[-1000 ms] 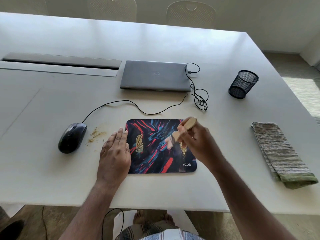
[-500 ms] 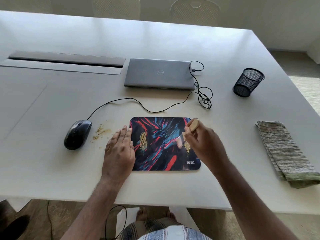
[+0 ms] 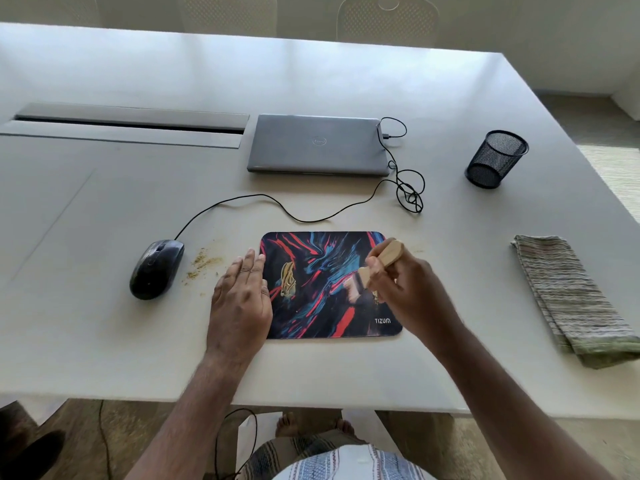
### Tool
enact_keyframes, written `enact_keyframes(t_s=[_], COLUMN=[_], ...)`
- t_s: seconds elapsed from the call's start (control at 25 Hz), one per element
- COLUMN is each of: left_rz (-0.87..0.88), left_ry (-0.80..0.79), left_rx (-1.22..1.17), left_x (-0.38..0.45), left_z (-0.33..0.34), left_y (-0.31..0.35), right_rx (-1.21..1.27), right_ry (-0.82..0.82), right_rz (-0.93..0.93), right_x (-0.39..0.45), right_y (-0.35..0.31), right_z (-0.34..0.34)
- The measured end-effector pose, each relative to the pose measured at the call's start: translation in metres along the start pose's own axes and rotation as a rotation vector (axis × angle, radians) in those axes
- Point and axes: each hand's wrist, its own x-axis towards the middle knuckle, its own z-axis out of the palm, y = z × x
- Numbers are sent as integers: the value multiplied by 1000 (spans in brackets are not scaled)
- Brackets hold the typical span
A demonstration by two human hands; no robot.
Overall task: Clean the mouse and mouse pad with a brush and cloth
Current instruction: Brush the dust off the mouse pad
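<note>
Head view: white table (image 3: pixel 346 98), chairs (image 3: pixel 388 19) behind; right hand (image 3: pixel 401 289) grips brush (image 3: pixel 377 268), left hand (image 3: pixel 242 296) flat on mouse pad (image 3: pixel 322 306).

Setting: office or meeting room, probably. Large white table (image 3: pixel 346 81) with a long recessed cable trough (image 3: pixel 128 124) set into its top. Closed grey laptop (image 3: pixel 317 144) lay right of the trough; black mesh pen cup (image 3: pixel 496 158) stood further right. Pale perforated chair backs (image 3: pixel 388 19) lined the table's far edge, partly cropped.
</note>
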Motion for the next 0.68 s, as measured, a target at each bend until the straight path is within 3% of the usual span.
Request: enact_keyframes(t_s=[0.12,0.24,0.36,0.44,0.52,0.68], left_rz=[0,7,6,5,7,10], left_ry=[13,32,27,22,21,20], left_rx=[3,17,18,20,16,7], left_x=[0,0,-1,-1,0,-1], left_z=[0,0,1,1,1,-1], left_y=[0,1,0,-1,0,1], right_rx=[-121,-351,-226,-33,-24,-51], right_ry=[-127,16,64,-60,-123,41], right_rz=[-110,-107,-101,-110,-100,-11], right_x=[-11,-7,-2,-6,-11,-9], right_y=[-5,5,0,-4,4,29], right_z=[15,7,-1,3,5,-13])
